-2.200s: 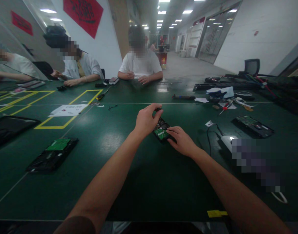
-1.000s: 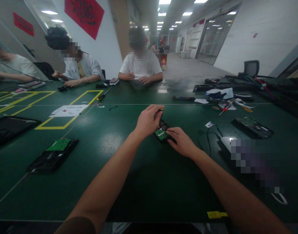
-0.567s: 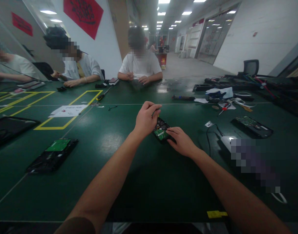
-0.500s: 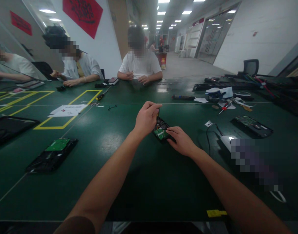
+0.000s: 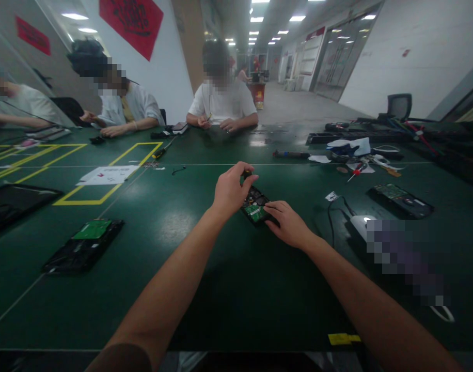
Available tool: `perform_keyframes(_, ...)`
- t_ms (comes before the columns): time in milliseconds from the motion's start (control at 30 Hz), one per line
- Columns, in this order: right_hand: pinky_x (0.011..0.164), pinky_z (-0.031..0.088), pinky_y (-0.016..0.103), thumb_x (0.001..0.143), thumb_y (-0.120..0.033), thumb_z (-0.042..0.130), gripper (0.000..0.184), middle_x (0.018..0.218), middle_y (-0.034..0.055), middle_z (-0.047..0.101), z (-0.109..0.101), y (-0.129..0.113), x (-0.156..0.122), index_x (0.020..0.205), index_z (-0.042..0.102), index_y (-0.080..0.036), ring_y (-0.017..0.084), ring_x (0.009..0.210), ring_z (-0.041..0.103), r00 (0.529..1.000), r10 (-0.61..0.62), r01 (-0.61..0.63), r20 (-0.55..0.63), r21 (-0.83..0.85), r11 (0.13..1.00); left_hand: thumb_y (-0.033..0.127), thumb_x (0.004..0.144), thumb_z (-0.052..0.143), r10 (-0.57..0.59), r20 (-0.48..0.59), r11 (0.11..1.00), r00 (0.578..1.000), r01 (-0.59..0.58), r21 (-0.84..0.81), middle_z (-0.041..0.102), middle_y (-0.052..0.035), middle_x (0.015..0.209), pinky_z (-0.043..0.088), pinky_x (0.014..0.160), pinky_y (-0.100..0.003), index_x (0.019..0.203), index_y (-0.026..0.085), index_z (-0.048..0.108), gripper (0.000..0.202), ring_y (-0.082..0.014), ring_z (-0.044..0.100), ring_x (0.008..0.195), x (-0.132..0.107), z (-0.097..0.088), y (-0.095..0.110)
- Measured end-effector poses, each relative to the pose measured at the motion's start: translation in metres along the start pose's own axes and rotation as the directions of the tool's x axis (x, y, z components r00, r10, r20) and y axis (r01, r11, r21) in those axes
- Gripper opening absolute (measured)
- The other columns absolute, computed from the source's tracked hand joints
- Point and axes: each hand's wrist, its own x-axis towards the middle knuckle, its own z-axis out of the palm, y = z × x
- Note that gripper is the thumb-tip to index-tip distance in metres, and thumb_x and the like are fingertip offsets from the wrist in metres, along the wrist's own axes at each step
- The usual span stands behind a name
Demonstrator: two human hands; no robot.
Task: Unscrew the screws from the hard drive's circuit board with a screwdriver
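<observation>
In the head view, an opened black device (image 5: 255, 211) with a green circuit board lies on the green table between my hands. My left hand (image 5: 233, 187) is above its far left end, fingers curled around the dark handle of a screwdriver (image 5: 247, 174). The screwdriver's tip is hidden behind the hand. My right hand (image 5: 285, 219) presses its fingertips and thumb on the device's right edge, gripping it against the table.
Another opened device (image 5: 85, 245) lies at left, and a similar one (image 5: 402, 200) at right. A pale cabled object (image 5: 361, 225), partly blurred out, sits near my right forearm. Loose tools, including a red-handled screwdriver (image 5: 356, 171), lie back right. Other people sit across the table.
My left fingers have shifted and loosened a little around the screwdriver handle, showing more of its dark top. My right hand and the device stay in place.
</observation>
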Motion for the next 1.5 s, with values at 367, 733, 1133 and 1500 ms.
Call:
perform_keyframes(367, 0.108, 0.050, 0.059, 0.094, -0.024, 0.064, 0.042, 0.136, 0.0144, 0.063, 0.0008, -0.0007, 0.0003, 0.135, 0.064, -0.020, 0.033, 0.128, 0.055, 1.000, -0.005, 0.006, -0.018, 0.018, 1.000, 0.023, 0.097, 0.062, 0.048, 0.030, 0.999, 0.998, -0.048, -0.003, 0.076, -0.0070, 0.110, 0.056, 0.090, -0.037, 0.114, 0.022, 0.068, 0.018, -0.0206, 0.071, 0.101, -0.0001, -0.0002, -0.0021)
perform_keyframes(733, 0.110, 0.049, 0.058, 0.093, -0.023, 0.066, 0.041, 0.135, 0.0150, 0.064, 0.0010, -0.0006, 0.0009, 0.134, 0.065, -0.018, 0.033, 0.128, 0.055, 1.000, -0.004, 0.004, -0.013, 0.020, 1.000, 0.022, 0.096, 0.065, 0.086, -0.030, 0.996, 0.996, -0.085, 0.020, 0.069, -0.0067, 0.106, 0.056, 0.086, -0.032, 0.115, 0.022, 0.075, 0.021, -0.0175, 0.066, 0.096, 0.0003, -0.0006, -0.0025)
perform_keyframes(1133, 0.108, 0.049, 0.060, 0.093, -0.022, 0.065, 0.041, 0.135, 0.0147, 0.064, -0.0012, -0.0025, 0.0011, 0.134, 0.065, -0.020, 0.033, 0.127, 0.056, 1.000, 0.007, -0.006, -0.015, 0.030, 1.000, 0.032, 0.095, 0.069, 0.000, -0.024, 1.000, 1.000, -0.001, -0.016, 0.078, -0.0069, 0.111, 0.059, 0.080, -0.033, 0.112, 0.022, 0.070, 0.021, -0.0182, 0.073, 0.090, -0.0015, 0.0014, -0.0020)
perform_keyframes(1500, 0.108, 0.050, 0.058, 0.094, -0.025, 0.065, 0.041, 0.136, 0.0142, 0.063, 0.0000, -0.0009, 0.0005, 0.135, 0.064, -0.020, 0.033, 0.129, 0.055, 1.000, 0.004, -0.004, -0.007, 0.020, 1.000, 0.020, 0.101, 0.052, 0.083, -0.012, 0.996, 0.997, -0.082, 0.026, 0.073, -0.0085, 0.114, 0.056, 0.092, -0.035, 0.113, 0.021, 0.071, 0.023, -0.0196, 0.069, 0.105, -0.0009, -0.0031, 0.0018)
